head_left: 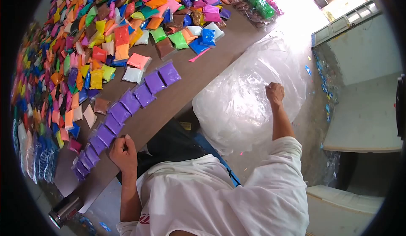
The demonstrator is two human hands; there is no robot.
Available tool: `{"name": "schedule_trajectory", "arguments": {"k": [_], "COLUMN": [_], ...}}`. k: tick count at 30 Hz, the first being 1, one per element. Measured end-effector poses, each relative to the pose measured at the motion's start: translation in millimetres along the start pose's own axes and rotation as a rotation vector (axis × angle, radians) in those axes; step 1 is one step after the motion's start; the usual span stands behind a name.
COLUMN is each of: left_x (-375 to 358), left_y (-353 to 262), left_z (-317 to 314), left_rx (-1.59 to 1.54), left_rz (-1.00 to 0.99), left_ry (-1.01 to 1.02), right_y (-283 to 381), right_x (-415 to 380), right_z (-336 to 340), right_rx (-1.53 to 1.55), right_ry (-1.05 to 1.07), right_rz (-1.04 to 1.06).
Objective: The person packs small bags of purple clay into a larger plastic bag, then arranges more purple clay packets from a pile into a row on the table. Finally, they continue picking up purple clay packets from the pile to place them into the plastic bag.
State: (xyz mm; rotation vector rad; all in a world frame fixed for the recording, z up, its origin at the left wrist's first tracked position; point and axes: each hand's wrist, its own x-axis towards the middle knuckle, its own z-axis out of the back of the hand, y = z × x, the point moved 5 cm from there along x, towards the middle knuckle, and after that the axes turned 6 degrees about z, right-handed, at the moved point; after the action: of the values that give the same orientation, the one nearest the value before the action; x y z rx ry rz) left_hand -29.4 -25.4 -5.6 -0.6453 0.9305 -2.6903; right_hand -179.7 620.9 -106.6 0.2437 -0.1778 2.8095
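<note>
A row of purple packets [130, 102] runs diagonally along the brown table, the packets lying edge to edge or slightly overlapping. My left hand [124, 153] is closed at the table's near edge, beside the lower half of that row; whatever its curled fingers may hold is hidden. Off to the right, my right hand [275, 93] is closed above a large clear plastic bag [237, 109] that bulges beside the table. Its fingertips are too small to show whether they pinch the plastic or something else.
Many colourful packets [122, 35] are heaped across the far and left parts of the table [203, 73]. Bundles of green and pink packets [253, 1] lie at its far end. A metal cylinder [65, 210] sits by the near left corner. Scraps [323, 81] litter the floor.
</note>
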Motion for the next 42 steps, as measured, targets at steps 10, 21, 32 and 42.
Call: {"name": "schedule_trajectory", "arguments": {"k": [10, 21, 32, 42], "left_x": [-0.1, -5.8, -43.5, -51.3], "left_y": [2.7, 23.5, 58.9, 75.9], "left_z": [3.3, 8.4, 25.7, 38.7], "left_rx": [-0.071, -0.451, -1.052, -1.409], "left_rz": [0.010, 0.171, 0.484, 0.650], "left_ry": [0.013, 0.185, 0.385, 0.321], "right_y": [3.8, 162.2, 379.7, 414.8], "right_x": [-26.2, -76.1, -152.1, -155.6], "right_z": [212.9, 287.2, 241.8, 199.3], "right_rx": [1.015, 2.060, 2.227, 1.742], "right_ry": [0.216, 0.263, 1.467, 1.172], "right_rz": [-0.223, 0.239, 0.775, 0.670]}}
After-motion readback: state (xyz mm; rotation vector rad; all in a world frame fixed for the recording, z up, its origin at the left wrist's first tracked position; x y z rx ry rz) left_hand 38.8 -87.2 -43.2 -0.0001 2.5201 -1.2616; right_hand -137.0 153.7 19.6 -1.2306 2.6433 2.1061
